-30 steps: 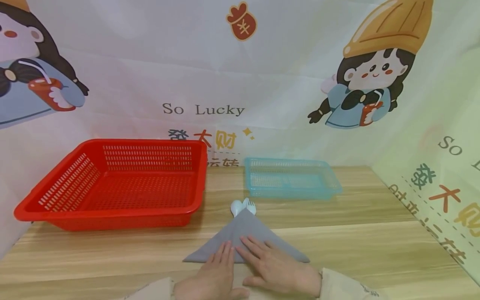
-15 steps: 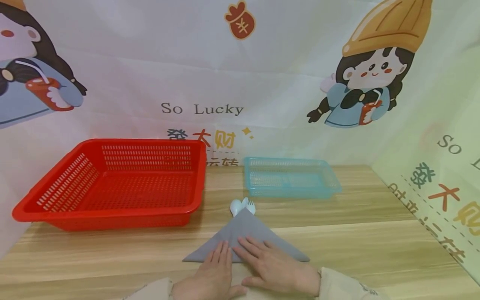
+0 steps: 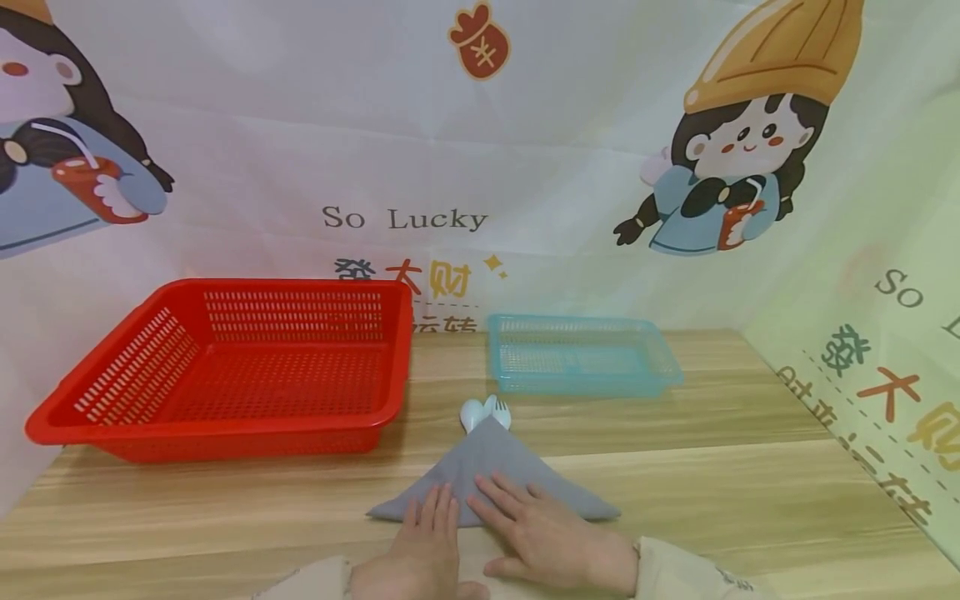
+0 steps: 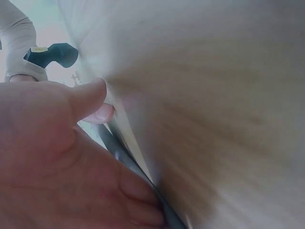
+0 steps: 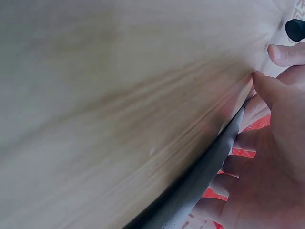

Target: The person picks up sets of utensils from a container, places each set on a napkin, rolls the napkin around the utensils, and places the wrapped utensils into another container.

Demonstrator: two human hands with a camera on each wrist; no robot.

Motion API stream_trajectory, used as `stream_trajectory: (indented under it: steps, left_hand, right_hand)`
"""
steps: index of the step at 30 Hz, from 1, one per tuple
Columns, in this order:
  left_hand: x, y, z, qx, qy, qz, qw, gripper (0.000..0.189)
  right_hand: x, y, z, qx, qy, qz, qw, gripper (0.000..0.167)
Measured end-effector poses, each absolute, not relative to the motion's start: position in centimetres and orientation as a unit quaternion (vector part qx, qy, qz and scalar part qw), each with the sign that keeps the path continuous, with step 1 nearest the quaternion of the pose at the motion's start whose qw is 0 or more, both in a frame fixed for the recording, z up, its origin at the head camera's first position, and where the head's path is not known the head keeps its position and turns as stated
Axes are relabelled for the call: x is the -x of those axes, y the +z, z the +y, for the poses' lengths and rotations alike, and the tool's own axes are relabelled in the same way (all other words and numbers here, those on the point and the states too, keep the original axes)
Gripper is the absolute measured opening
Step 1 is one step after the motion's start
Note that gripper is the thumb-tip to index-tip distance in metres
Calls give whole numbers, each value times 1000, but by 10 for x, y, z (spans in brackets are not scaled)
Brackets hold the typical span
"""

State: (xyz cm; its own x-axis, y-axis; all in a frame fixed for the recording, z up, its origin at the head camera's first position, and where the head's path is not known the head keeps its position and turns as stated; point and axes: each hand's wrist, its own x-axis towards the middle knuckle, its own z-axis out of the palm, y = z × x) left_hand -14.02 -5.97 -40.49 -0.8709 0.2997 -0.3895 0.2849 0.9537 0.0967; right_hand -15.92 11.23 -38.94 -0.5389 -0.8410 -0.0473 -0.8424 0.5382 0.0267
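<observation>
A grey cloth napkin (image 3: 491, 458), folded into a triangle, lies on the wooden table with its point facing away from me. The heads of a white spoon (image 3: 472, 413) and a white fork (image 3: 500, 411) stick out at that point; their handles are hidden under the cloth. My left hand (image 3: 423, 546) rests on the napkin's near edge, fingers straight. Beside it, my right hand (image 3: 551, 537) lies with outstretched fingers across the middle of the cloth. Both wrist views show the grey folded edge (image 5: 200, 176) under the fingers.
A large red basket (image 3: 247, 429) stands at the left, beyond the napkin. Toward the back right sits a smaller light-blue basket (image 3: 585, 387). Behind them hangs a printed white cloth backdrop (image 3: 555, 167), with another side of it along the right.
The napkin's side corners have risen slightly and its near edge now bows. My left hand has shifted a little; the right has barely moved. Cutlery and baskets stay put.
</observation>
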Motion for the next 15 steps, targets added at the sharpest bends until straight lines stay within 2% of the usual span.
stream_trajectory:
  steps: [8,15]
  left_hand:
    - [135,-412,-80,-152,40,971,180,94]
    - [130,-420,-109,-136,55,971,191,93]
  right_hand:
    - [160,-391,113,484,22,875,12,67]
    - [160,-391,114,482,11,876,24,67]
